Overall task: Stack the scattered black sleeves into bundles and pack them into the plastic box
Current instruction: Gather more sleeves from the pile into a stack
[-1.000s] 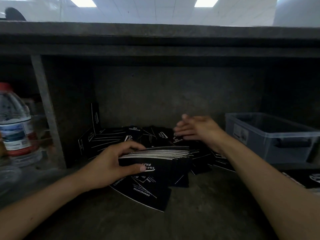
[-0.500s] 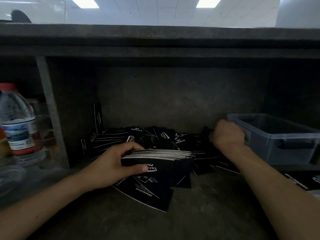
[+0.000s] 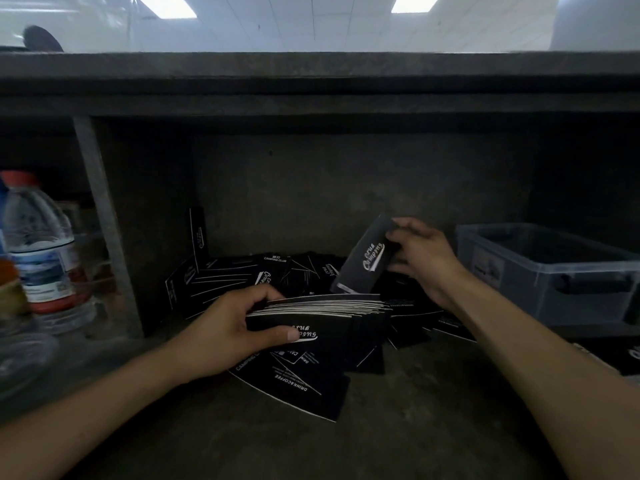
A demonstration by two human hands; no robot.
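Several flat black sleeves with white print lie scattered (image 3: 242, 275) at the back of a dark shelf. My left hand (image 3: 228, 327) grips a thick bundle of stacked sleeves (image 3: 332, 311), thumb on the front face, fingers over the top edges. My right hand (image 3: 420, 258) pinches a single black sleeve (image 3: 365, 259), lifted and tilted above the pile, just right of the bundle. A clear plastic box (image 3: 554, 271) stands at the right with nothing visible inside. One sleeve (image 3: 298, 389) lies flat in front of the bundle.
A water bottle (image 3: 41, 247) with a red cap stands left, behind a grey upright post (image 3: 104, 223). The shelf roof (image 3: 311, 88) hangs low overhead. More black sleeves (image 3: 616, 355) lie at the right edge, in front of the box. A clear lid (image 3: 20, 362) sits bottom left.
My right hand reached into the pile at the right, closed on one sleeve and lifted it up toward the bundle. My left hand kept hold of the bundle in place.
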